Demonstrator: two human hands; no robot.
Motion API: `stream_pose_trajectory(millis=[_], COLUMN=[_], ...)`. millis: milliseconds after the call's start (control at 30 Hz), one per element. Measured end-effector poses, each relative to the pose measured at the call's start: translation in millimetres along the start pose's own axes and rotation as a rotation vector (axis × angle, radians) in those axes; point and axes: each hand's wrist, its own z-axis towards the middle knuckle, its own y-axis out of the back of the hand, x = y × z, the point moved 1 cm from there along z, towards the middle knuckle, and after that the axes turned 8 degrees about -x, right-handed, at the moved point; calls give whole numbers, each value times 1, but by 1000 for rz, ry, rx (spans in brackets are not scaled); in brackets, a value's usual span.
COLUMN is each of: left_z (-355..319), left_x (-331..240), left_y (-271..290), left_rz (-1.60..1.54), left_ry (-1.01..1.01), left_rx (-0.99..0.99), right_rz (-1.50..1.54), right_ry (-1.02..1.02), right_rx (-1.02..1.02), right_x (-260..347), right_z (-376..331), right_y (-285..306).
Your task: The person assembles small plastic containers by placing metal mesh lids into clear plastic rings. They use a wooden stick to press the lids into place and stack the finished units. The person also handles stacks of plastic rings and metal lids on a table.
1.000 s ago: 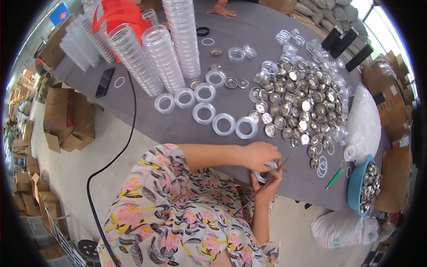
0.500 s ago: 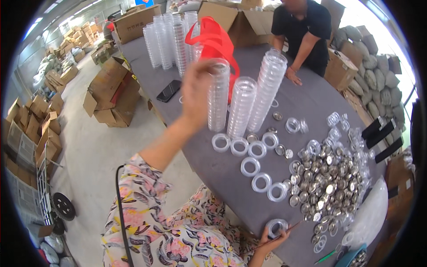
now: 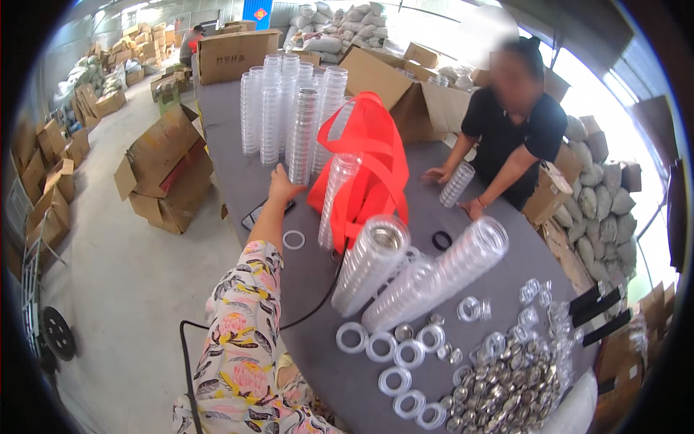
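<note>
Loads of packaging here. Brown cardboard carton with dark printing (image 3: 235, 52) sitting top centre-left on the grey table's far end. Open brown cardboard box with raised flaps (image 3: 405, 94) just right of centre top, behind the red bag. Flattened and half-open brown cardboard boxes (image 3: 168, 168) on the floor, left of middle. More stacked brown cartons (image 3: 43, 170) along the far left edge. Small open brown box (image 3: 547, 194) right of centre. Pale stuffed sacks (image 3: 600, 210) piled at right edge. Blue rectangular sign with red mark (image 3: 258, 10) at the very top. Dark flat phone-like screen (image 3: 267, 211) on the table, centre-left.
</note>
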Motion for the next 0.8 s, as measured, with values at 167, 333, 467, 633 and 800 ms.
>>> stream_pose_trajectory(millis=[167, 333, 467, 633, 800], left_z=[46, 77, 71, 67, 44], left_x=[29, 60, 45, 43, 18], left_y=[-63, -89, -83, -78, -90], left_rz=[-164, -296, -267, -328, -393], left_ry=[-20, 9, 10, -75, -92], left_rx=[-3, 44, 77, 158, 255], right_rz=[-74, -102, -142, -141, -158], right_ry=[-33, -55, -71, -82, -92], right_rx=[-40, -48, -59, -49, -61], right_x=[4, 3, 3, 1, 1], right_z=[21, 30, 31, 34, 35], right_y=[-41, -67, -64, -67, -61])
